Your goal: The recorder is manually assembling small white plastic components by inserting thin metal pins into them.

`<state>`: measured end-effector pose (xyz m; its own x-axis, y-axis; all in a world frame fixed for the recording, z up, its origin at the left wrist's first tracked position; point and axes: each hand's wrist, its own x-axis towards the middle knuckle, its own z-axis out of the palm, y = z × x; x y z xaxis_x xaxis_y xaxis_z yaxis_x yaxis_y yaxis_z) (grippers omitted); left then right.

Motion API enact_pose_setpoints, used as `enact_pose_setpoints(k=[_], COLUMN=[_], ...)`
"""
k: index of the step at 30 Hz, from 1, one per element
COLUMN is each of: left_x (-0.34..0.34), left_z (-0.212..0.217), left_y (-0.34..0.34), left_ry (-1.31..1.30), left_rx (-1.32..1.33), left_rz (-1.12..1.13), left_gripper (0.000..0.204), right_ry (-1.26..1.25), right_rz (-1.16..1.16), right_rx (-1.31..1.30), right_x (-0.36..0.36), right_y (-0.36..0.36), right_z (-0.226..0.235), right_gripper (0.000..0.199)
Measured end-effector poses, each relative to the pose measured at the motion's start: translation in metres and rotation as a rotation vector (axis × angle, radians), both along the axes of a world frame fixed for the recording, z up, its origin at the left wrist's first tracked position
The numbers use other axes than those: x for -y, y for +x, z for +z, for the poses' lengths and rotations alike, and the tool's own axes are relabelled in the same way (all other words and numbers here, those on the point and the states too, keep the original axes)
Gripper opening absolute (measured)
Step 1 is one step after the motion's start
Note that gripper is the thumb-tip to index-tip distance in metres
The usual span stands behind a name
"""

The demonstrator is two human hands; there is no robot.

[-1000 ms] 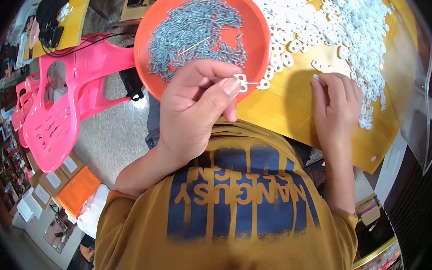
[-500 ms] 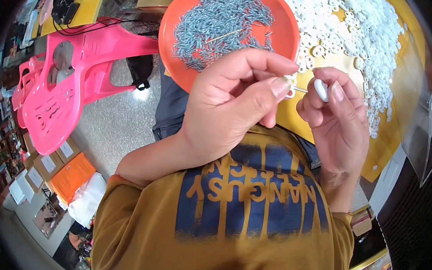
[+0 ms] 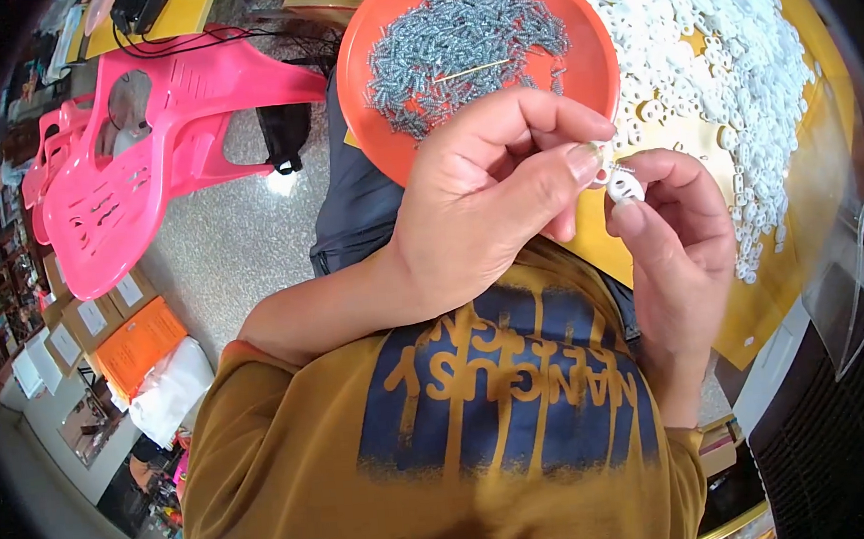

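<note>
My left hand (image 3: pixel 492 200) is closed in a pinch on a small white plastic piece (image 3: pixel 602 174), mostly covered by the thumb and fingers. Facing it, my right hand (image 3: pixel 679 242) grips a white round plastic disc (image 3: pixel 626 188) with openings in its face, between thumb and forefinger. A small metal spring (image 3: pixel 621 168) shows at the disc's upper edge, between the two hands; which piece it sits in I cannot tell. Beyond my left hand, an orange-red basin (image 3: pixel 358 94) holds a heap of small metal springs (image 3: pixel 466 42) with a thin pale stick (image 3: pixel 473 70) lying on them.
Many white plastic pieces (image 3: pixel 739 78) are heaped on the yellow tabletop (image 3: pixel 756 317) at the right. Clear plastic sheeting (image 3: pixel 843 271) hangs at the far right. A pink plastic chair (image 3: pixel 117 211) stands at the left, near cardboard boxes (image 3: pixel 90 318) and an orange package (image 3: pixel 142 350).
The disc in my right hand has turned from edge-on to show its face and come closer to my left fingers. The basin appears slightly farther right in view.
</note>
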<state>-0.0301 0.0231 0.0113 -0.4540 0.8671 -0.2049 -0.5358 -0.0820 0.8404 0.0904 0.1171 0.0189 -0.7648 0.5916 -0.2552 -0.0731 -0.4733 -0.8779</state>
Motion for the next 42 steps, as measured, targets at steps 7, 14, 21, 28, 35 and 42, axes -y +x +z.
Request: enact_pose_setpoints(k=[7, 14, 21, 28, 35, 42], left_x=[-0.0011, -0.0008, 0.0011, 0.0018, 0.0048, 0.0068], left_z=[-0.0020, -0.0031, -0.0008, -0.0004, -0.0036, -0.0075], left_y=[0.0013, 0.0024, 0.0004, 0.0013, 0.0008, 0.0008], left_ry=[0.021, 0.018, -0.007, 0.005, 0.007, 0.041], left_rx=[0.042, 0.029, 0.022, -0.037, -0.123, -0.355], left_rz=[0.002, 0.022, 0.016, -0.018, -0.043, -0.032], left_gripper=[0.017, 0.017, 0.016, 0.014, 0.013, 0.015], right_ry=[-0.028, -0.130, -0.056, 0.029, 0.022, 0.095], right_rz=[0.008, -0.012, -0.054, -0.044, -0.028, -0.055], right_rx=[-0.084, -0.132, -0.035, -0.033, -0.036, 0.002], right_x=[-0.0012, 0.0013, -0.0032, -0.0033, -0.0044, -0.0024], right_y=[-0.0018, -0.0044, -0.0032, 0.0026, 0.0037, 0.0020], right_z=[-0.0069, -0.0098, -0.0061, -0.0089, -0.0061, -0.0026], right_gripper=[0.019, 0.021, 0.020, 0.021, 0.019, 0.019])
